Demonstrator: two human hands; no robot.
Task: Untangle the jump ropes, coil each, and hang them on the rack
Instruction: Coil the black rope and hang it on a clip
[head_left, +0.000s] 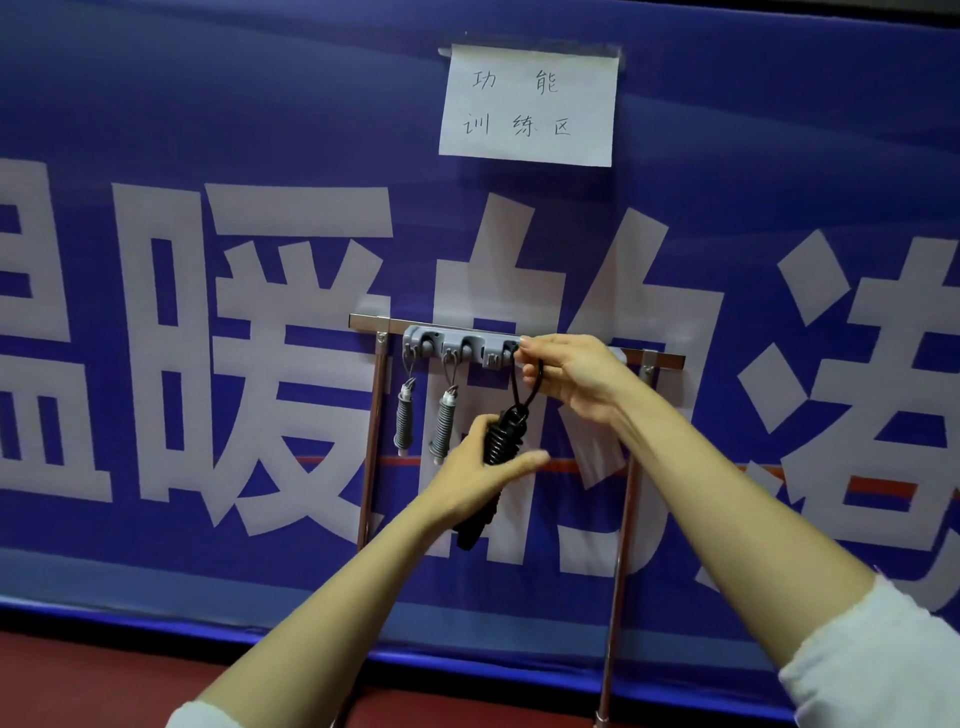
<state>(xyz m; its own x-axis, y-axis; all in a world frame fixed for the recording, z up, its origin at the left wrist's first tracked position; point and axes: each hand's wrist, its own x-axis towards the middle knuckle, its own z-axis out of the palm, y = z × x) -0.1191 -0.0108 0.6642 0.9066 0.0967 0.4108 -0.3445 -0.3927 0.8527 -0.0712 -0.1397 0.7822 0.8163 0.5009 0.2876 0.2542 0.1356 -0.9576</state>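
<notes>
A grey rack (462, 344) on a metal rail (662, 358) carries two grey handles (404, 423) and, rightmost, a black rope (501, 436).

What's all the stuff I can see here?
banner: one, blue with white letters, behind everything.
paper sign: one, white, taped high on the banner.
metal stand: one, silver, against the banner.
hook rack: one, grey, on the stand's top rail.
grey handles: two, hanging from the rack's left hooks.
black jump rope: one, looped at the right hook.
floor: red, at the bottom.
left hand: grips the rope's handles.
right hand: pinches its loop.
</notes>
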